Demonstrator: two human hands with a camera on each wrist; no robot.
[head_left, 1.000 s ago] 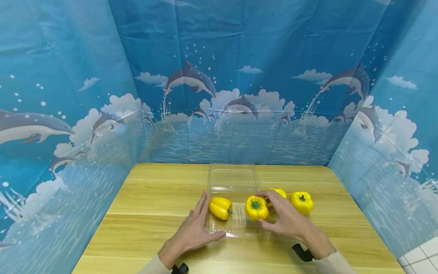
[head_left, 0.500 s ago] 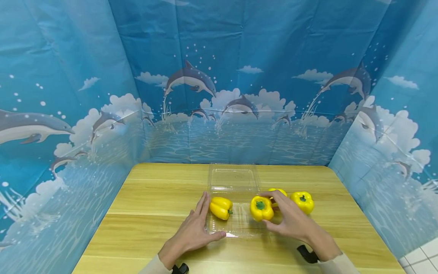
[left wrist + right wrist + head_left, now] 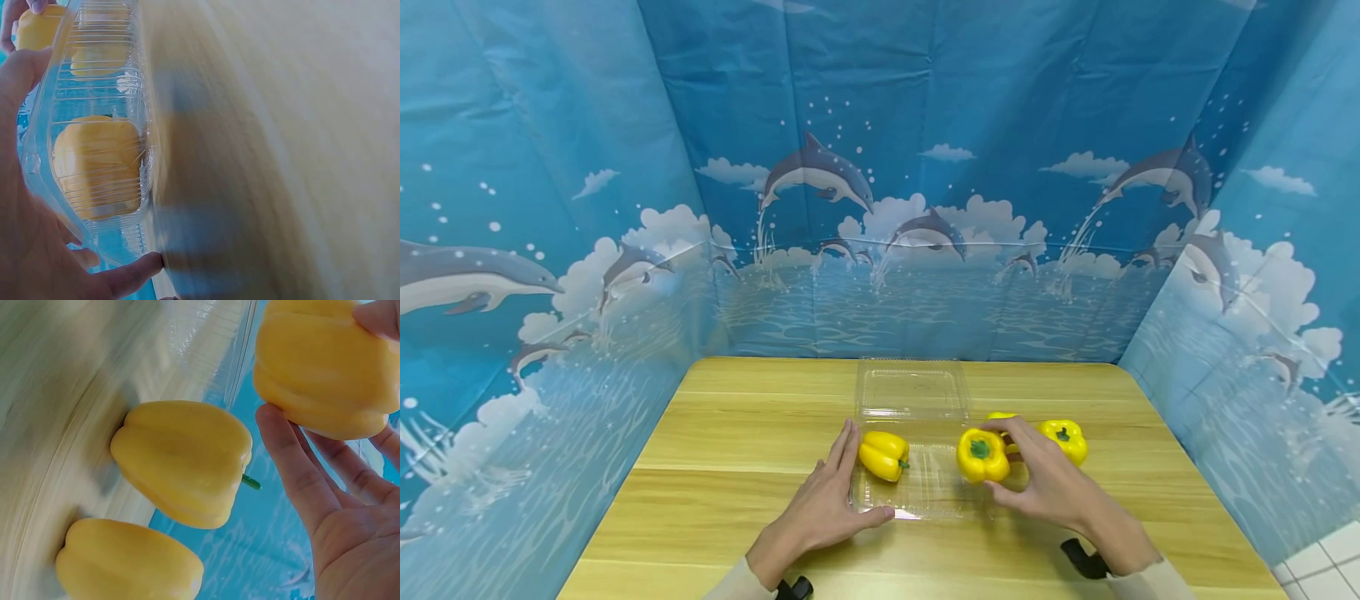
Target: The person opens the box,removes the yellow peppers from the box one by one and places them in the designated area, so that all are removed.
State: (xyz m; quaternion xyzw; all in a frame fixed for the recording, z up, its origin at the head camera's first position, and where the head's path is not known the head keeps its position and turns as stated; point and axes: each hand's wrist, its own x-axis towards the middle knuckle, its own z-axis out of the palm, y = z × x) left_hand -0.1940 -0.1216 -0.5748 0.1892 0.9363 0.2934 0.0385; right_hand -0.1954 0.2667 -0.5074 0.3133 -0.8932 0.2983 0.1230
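My right hand (image 3: pixel 1047 482) holds a yellow bell pepper (image 3: pixel 982 457) between thumb and fingers, its green stem toward the head camera. This pepper is over the right side of a clear plastic clamshell container (image 3: pixel 925 497); the right wrist view shows it raised off the table. On its side in the left part of the container lies another yellow bell pepper (image 3: pixel 882 457), visible through the ribbed wall in the left wrist view. My left hand (image 3: pixel 822 507) rests at the container's near left corner, fingers straight along the left side and thumb along the front.
Two more yellow bell peppers stand right of the container: one (image 3: pixel 187 462) partly behind my right hand in the head view, the other (image 3: pixel 1066 441) farther right. The container's lid (image 3: pixel 913 392) lies folded back on the wooden table (image 3: pixel 745 417). Dolphin-print curtains (image 3: pixel 880 167) enclose the table.
My right hand has shifted a little to the right with the bell pepper, from over the container toward its right edge. The left hand and the container have stayed still.
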